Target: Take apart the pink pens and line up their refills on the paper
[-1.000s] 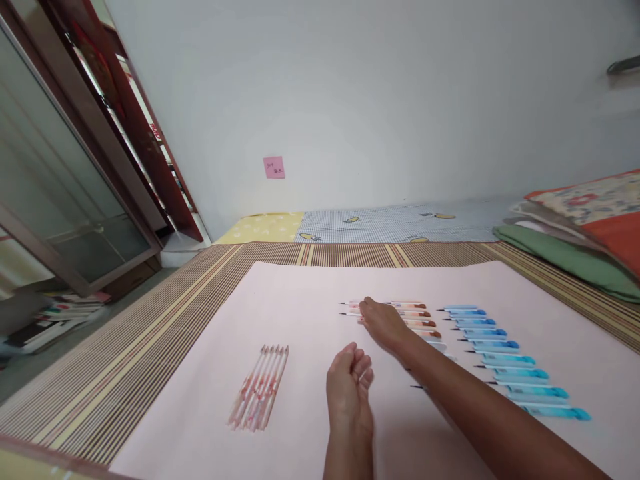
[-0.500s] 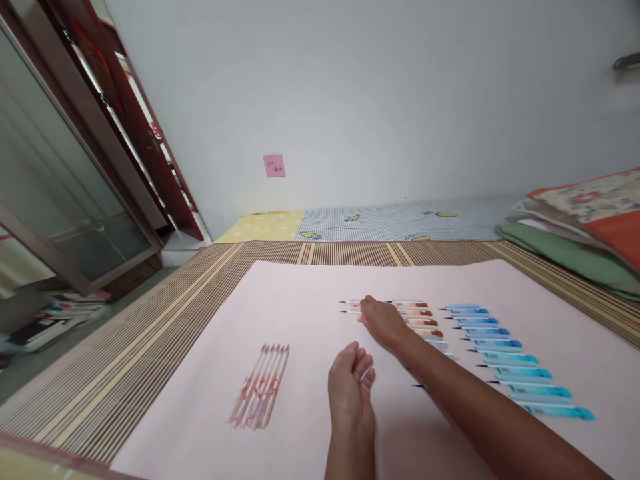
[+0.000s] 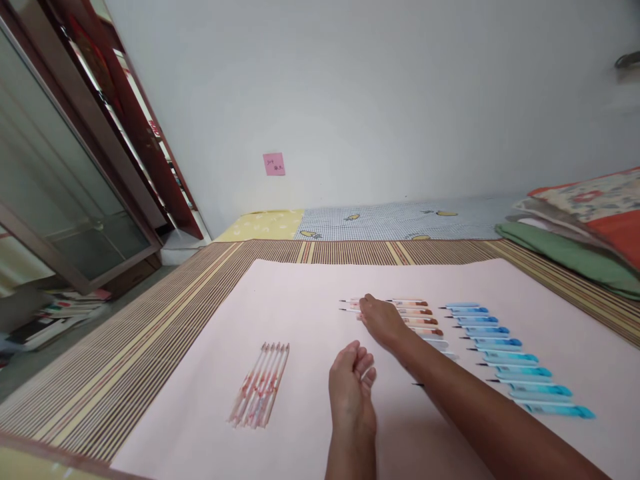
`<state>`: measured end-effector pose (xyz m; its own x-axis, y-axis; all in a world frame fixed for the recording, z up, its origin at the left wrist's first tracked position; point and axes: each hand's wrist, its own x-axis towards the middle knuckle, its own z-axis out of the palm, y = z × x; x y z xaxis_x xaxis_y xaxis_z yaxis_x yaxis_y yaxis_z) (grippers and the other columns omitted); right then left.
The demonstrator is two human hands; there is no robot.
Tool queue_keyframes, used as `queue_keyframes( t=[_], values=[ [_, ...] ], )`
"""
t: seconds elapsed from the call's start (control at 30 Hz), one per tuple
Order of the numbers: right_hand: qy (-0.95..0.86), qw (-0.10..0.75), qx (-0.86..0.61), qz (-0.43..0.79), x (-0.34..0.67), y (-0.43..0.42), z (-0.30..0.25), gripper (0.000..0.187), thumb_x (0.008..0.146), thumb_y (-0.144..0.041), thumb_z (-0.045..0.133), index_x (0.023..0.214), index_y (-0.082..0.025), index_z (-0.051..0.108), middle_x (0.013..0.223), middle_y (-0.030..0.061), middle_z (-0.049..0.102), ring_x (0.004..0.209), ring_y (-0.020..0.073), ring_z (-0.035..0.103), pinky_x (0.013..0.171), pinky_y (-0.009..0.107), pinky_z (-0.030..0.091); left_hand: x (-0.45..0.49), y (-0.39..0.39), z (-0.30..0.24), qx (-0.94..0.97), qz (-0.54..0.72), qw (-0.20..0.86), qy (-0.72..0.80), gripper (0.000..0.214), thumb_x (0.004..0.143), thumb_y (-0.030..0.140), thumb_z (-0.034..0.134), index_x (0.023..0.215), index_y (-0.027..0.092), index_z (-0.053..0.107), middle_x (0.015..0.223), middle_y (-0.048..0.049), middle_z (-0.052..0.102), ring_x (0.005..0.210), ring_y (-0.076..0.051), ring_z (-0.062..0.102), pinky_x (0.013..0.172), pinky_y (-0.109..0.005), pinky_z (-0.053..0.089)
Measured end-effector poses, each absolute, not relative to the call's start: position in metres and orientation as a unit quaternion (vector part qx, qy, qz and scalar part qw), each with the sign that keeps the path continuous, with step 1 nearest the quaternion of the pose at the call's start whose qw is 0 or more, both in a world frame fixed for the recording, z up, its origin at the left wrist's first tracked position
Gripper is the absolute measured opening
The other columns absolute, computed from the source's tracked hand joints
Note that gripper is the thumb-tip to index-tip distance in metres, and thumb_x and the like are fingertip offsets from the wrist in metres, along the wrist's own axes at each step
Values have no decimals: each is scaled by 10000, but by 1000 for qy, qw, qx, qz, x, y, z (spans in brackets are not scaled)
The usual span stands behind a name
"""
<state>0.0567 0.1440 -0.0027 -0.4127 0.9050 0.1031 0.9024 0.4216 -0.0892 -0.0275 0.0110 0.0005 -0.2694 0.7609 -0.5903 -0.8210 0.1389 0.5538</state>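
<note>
Reaching across the pale pink sheet (image 3: 300, 293) with the right hand (image 3: 383, 320), bent down over the pink-patterned pens (image 3: 353, 309) toward the far side. Cannot tell whether pinching one or merely touching it, with the fingertips turned away beneath the hand. Holding the left hand (image 3: 353, 383) nearer, palm partly turned up, fingers loosely curled, thumb a little apart, with nothing visible in it.

Judged as done on the right: blue pens (image 3: 500, 342) set out in an evenly stepped column from far to near, dark tips toward the left. Just left of those, brown-ended pens (image 3: 415, 312) lined up in a second column, partly hidden by the right arm (image 3: 465, 400). Farther left, only the far end of a third column in place, to judge by the two slim tips poking out past the right hand.

Judged as remaining: on the near left of the sheet, well apart from the columns, a bunch of pink pens (image 3: 261, 387) lying side by side and slanting toward the far side. Looks well along on the right, barely begun for the pink kind.
</note>
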Motion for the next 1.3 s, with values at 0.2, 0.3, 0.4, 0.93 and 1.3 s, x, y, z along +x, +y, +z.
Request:
queue_keyframes(
  t=[0.2,0.3,0.4,0.93,1.3],
  values=[
    [-818,123,-552,103,81,154,14,148,883,-145,565,941,-151,701,951,99,749,840,213,688,672,277,397,-27,10,0,-34,651,608,452,88,873,168,699,929,101,707,865,-71,686,703,-130,673,597,-217,505],
    [-823,137,-525,169,91,152,22,132,852,-178,604,892,-166,729,863,49,764,783,178,675,657,248,414,-27,11,0,-38,652,610,449,78,885,163,680,926,101,705,851,-69,683,683,-124,666,588,-215,498],
    [-833,149,-490,208,90,144,20,149,869,-216,607,885,-186,752,867,30,771,790,164,671,693,239,438,-27,12,-1,-40,653,609,448,84,893,163,669,934,99,705,856,-73,685,678,-121,665,585,-215,497],
    [-853,129,-502,64,84,143,-4,131,875,-108,579,897,-171,692,955,67,699,887,192,594,769,286,335,-27,11,-2,-33,651,610,451,99,819,190,737,879,118,708,869,-79,696,705,-130,669,605,-218,498],
    [-854,79,-514,-3,79,144,2,152,952,-131,562,925,-170,707,996,80,716,937,205,615,766,306,305,-27,10,1,-31,653,609,450,101,846,176,701,918,107,719,862,-73,694,695,-125,668,610,-220,498]
  ],
)
